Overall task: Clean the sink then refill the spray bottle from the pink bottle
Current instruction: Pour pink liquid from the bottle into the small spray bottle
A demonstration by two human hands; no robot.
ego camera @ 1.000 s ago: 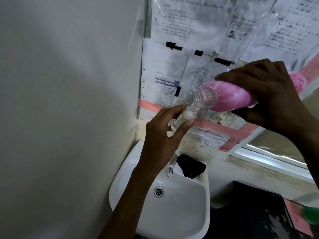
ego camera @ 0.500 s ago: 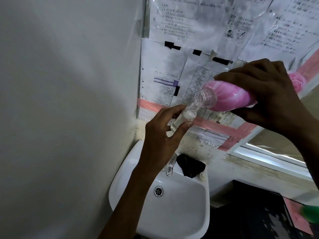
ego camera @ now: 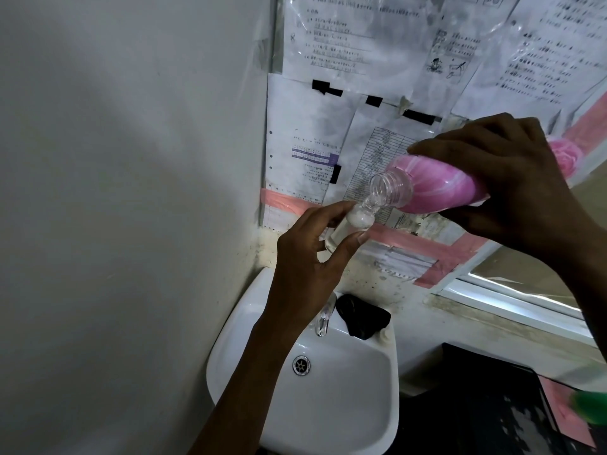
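Above the sink, little has changed: our right hand still clasps the tilted pink bottle, mouth at the spray bottle pinched in our left hand, so refilling continues.

The left hand reaches up from the lower middle on a long bare forearm, thumb and fingers curled in a pinch around the spray bottle. The right hand comes in from the right edge, wrist bent, fingers wrapped over the top of the tilted pink bottle, thumb underneath.
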